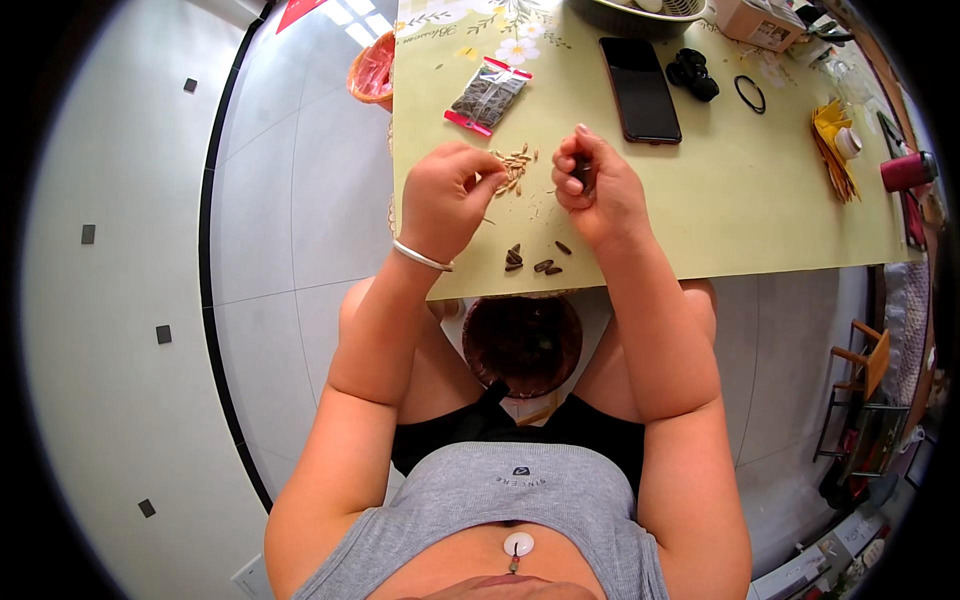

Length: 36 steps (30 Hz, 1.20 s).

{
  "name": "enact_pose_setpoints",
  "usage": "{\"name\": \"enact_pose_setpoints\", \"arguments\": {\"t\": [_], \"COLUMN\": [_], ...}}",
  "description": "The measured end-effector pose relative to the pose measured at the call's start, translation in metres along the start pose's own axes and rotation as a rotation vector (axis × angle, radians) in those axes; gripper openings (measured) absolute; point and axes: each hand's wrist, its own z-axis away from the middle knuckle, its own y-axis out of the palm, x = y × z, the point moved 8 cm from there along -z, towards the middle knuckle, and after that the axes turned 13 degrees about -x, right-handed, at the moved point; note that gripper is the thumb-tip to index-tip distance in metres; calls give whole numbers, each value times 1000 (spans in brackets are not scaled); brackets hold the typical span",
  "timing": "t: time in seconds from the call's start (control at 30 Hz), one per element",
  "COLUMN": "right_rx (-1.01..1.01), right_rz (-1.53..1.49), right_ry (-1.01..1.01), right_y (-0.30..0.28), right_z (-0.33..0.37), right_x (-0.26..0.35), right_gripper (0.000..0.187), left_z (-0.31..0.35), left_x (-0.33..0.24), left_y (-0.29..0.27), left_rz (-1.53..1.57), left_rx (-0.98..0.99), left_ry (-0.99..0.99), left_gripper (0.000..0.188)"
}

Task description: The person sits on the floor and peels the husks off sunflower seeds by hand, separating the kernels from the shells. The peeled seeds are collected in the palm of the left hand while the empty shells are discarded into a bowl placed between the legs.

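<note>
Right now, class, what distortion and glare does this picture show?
Head view: the black floor strip bows outward; bright reflections glare on the tiled floor at upper left; black fills the picture's corners.

Pale kernels [517,161], dark seeds [514,257] seemingly whole

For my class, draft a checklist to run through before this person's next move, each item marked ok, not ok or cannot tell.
1. Left hand at the pale kernels: ok, fingertips beside the pile.
2. Left hand gripping a kernel: cannot tell, the pinch is too small to read.
3. Right hand loaded: ok, something dark sits in its curled fingers.
4. Dark seeds apart from the kernels: ok, scattered nearer the table's front edge.
5. Phone out of the way: ok, beyond the right hand, untouched.
6. Packet sealed: cannot tell.
</note>
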Motion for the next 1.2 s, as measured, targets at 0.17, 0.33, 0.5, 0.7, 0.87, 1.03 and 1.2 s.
{"name": "enact_pose_setpoints", "arguments": {"t": [0.17,0.33,0.5,0.7,0.87,1.03,1.2], "right_rx": [-12,-6,-6,-18,-19,94,95], "right_rz": [-21,-35,-31,5,263,443,419], "right_ry": [-46,-52,-61,-73,-86,-41,-163], "right_y": [-1,-3,-4,-4,5,14,17], "right_z": [1,0,-1,0,9,12,13], "right_x": [10,10,11,12,6,-17,-15], "right_gripper": [24,24,24,22,17,10,10], "left_z": [14,49,51,41,19,4,2], "left_x": [-25,-50,-49,-35,6,12,-13], "left_y": [22,63,69,64,38,14,9], "left_rz": [-110,-127,-169,-134,379,410,139], "left_rx": [83,374,388,289,158,-87,-90], "left_ry": [330,562,564,424,-271,-242,81], "left_gripper": [15,8,12,15,7,10,15]}}
